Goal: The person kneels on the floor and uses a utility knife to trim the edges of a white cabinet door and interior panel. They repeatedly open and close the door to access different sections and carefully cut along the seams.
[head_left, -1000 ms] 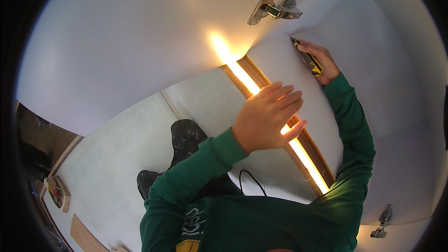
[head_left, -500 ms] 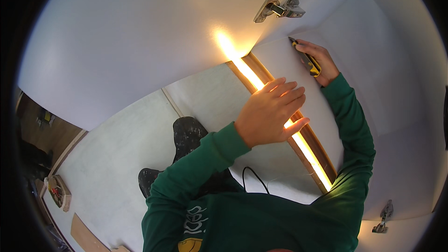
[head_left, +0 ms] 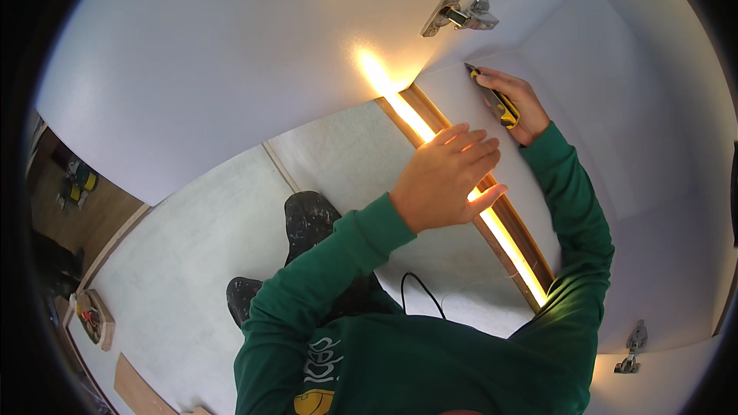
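Observation:
A yellow-and-black utility knife point(head_left: 498, 102) is gripped in my right hand point(head_left: 526, 111). Its tip points up and left, close to the white panel point(head_left: 453, 81) inside the cabinet. My left hand point(head_left: 446, 180) lies spread across a glowing light strip point(head_left: 509, 242), its fingers stretched out and holding nothing. The strip runs diagonally along a brown wood-toned edge profile point(head_left: 529, 242), and the left palm and fingers cover its middle part.
A large white door point(head_left: 215, 54) stands open at upper left, carried by a metal hinge point(head_left: 461, 17). Another hinge point(head_left: 632, 347) shows at lower right. Below lies a pale work surface point(head_left: 184, 246), with a wooden tray point(head_left: 96, 319) of small items at far left. A black cable point(head_left: 419, 284) loops near my body.
My right hand and the knife have shifted slightly left. The left hand stays over the light strip, almost unmoved. The view has tilted a little.

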Available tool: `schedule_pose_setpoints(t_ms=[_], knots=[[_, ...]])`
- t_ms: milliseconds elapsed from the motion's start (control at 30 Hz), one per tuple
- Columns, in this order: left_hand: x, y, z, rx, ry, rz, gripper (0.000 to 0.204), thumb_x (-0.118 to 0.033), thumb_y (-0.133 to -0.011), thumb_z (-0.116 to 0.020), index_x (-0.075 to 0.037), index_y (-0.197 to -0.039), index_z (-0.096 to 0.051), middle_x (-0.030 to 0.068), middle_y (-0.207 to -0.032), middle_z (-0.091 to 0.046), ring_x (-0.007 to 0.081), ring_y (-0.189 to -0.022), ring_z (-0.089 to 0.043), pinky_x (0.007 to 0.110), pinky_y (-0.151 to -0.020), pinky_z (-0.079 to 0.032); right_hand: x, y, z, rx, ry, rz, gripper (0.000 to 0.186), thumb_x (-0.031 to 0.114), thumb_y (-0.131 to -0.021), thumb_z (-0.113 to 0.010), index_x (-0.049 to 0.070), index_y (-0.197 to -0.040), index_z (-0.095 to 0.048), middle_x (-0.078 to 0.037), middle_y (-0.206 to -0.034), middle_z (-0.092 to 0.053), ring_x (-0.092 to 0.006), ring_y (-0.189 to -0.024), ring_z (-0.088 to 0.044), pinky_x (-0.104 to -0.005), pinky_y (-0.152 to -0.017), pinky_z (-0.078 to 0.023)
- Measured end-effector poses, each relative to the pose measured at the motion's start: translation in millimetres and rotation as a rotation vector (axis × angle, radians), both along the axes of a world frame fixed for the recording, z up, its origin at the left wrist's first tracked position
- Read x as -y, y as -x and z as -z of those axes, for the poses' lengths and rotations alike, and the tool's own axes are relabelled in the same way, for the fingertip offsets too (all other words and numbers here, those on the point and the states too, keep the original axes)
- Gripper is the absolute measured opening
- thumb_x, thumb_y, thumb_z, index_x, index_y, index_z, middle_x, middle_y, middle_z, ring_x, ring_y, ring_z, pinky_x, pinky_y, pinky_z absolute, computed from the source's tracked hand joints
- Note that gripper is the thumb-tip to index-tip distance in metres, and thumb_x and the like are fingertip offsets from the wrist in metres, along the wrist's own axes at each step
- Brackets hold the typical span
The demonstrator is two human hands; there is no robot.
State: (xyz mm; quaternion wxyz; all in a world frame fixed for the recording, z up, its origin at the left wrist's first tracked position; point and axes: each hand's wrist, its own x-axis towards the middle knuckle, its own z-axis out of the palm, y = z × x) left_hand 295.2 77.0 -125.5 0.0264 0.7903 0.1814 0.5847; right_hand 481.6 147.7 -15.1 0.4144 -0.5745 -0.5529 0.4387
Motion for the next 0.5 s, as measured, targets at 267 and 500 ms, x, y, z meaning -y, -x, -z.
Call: schedule_pose_setpoints(t_ms=[267,500], knots=[[3.9,4.0,-8.0,-0.034,0.013,-0.003,0.035,-0.032,-0.093,-0.076,-0.003,-0.114,-0.076,0.0085,-0.127,-0.075,0.0280,-0.124,-0.067,0.048,-0.114,-0.049,20.1,-21.4,-16.9,-0.185,0.121,-0.102,0.051,0.029,-0.097,-0.077,0.002,-0.139,-0.064,0.001,-0.093,-0.064,-0.0059,-0.074,-0.059,-0.0206,-0.062,-0.047],[9.2,4.3,-9.8,-0.087,0.030,-0.031,0.037,-0.027,-0.091,-0.076,-0.005,-0.121,-0.076,0.0070,-0.132,-0.074,0.0272,-0.126,-0.067,0.048,-0.114,-0.050,57.4,-82.8,-13.3,-0.211,0.072,-0.193,0.053,0.036,-0.104,-0.066,0.004,-0.145,-0.056,-0.001,-0.087,-0.060,-0.0073,-0.074,-0.058,-0.0214,-0.062,-0.047]])
